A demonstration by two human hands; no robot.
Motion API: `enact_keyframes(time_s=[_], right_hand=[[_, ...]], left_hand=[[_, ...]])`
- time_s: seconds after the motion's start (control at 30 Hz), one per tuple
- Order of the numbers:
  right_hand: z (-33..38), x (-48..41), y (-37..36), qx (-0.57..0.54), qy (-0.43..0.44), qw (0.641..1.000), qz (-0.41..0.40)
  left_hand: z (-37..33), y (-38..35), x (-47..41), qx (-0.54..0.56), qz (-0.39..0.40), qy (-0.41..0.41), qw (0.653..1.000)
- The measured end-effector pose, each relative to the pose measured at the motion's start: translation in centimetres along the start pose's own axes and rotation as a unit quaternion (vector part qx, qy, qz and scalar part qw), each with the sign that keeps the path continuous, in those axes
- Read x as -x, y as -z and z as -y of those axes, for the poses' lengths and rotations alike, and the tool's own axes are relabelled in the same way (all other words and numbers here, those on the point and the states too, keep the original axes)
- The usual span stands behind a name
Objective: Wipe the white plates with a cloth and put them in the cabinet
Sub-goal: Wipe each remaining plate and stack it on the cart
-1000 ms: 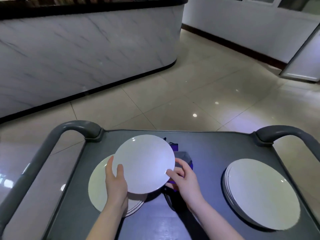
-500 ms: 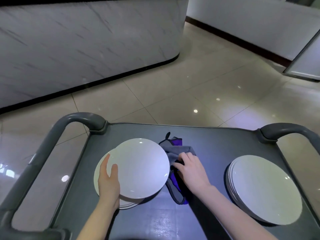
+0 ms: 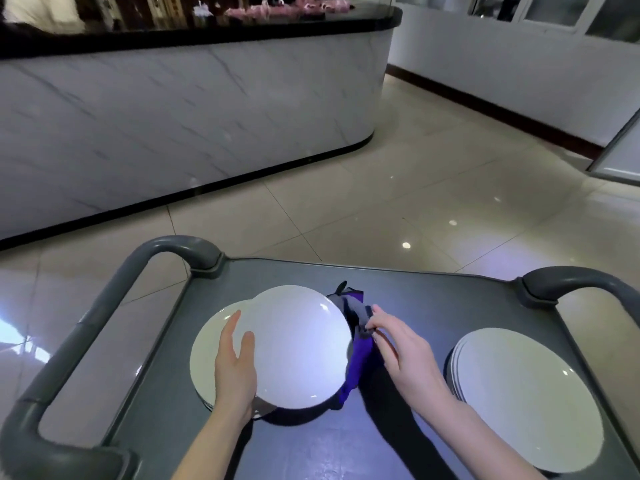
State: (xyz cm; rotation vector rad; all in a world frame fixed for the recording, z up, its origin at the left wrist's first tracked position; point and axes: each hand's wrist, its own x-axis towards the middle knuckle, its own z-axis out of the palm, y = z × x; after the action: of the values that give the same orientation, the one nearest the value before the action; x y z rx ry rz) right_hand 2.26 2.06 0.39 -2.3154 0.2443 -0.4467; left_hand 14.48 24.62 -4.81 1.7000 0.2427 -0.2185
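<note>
Grey cart top (image 3: pixel 433 299). White plate (image 3: pixel 298 344): rigid, glossy, probably slippery and breakable; my left hand (image 3: pixel 235 372) clasps its near-left rim. Cloth (image 3: pixel 356 315): soft, light; my right hand (image 3: pixel 401 348) pinches it.

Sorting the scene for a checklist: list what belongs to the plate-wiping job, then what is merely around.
Job: lifted plate in the left hand; cloth pinched by the right hand; left plate stack; right plate stack.
Merely around: grey cart carrying them; marble counter; tiled floor.
</note>
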Motion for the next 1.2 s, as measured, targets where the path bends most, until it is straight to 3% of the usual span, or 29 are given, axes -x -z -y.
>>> enact_keyframes(time_s=[0.23,0.37,0.43,0.57,0.63,0.8,0.93,1.2], right_hand=[[4.5,0.4,-0.6,-0.046,0.090,0.991,0.085],[4.8,0.2,-1.9,-0.008,0.093,0.975,0.201],[4.1,-0.1,-1.8,0.074,0.117,0.960,0.244],[2.1,0.0,-0.4,0.263,0.141,0.925,0.235],[1.7,0.7,0.2,0.267,0.125,0.923,0.249],[2.9,3.2,-0.8,0.320,0.187,0.897,0.242],[3.8,1.1,-3.2,0.222,0.178,0.918,0.276],[1.0,-4.4,-3.9,0.250,0.067,0.954,0.151]], left_hand=[[-2.5,-2.4,2.2,0.026,0.052,-0.036,0.998],[-3.7,-3.4,3.7,0.047,0.076,-0.067,0.994],[-3.9,-3.3,4.0,0.081,0.082,-0.052,0.992],[-4.2,-2.6,4.0,0.123,0.066,-0.010,0.990],[-4.1,-2.4,3.9,0.129,0.048,-0.004,0.990],[-3.5,-3.2,4.6,0.113,0.047,-0.012,0.992],[-4.4,-4.5,5.8,0.090,0.068,-0.028,0.993],[-3.9,-5.4,6.2,0.076,0.040,-0.043,0.995]])
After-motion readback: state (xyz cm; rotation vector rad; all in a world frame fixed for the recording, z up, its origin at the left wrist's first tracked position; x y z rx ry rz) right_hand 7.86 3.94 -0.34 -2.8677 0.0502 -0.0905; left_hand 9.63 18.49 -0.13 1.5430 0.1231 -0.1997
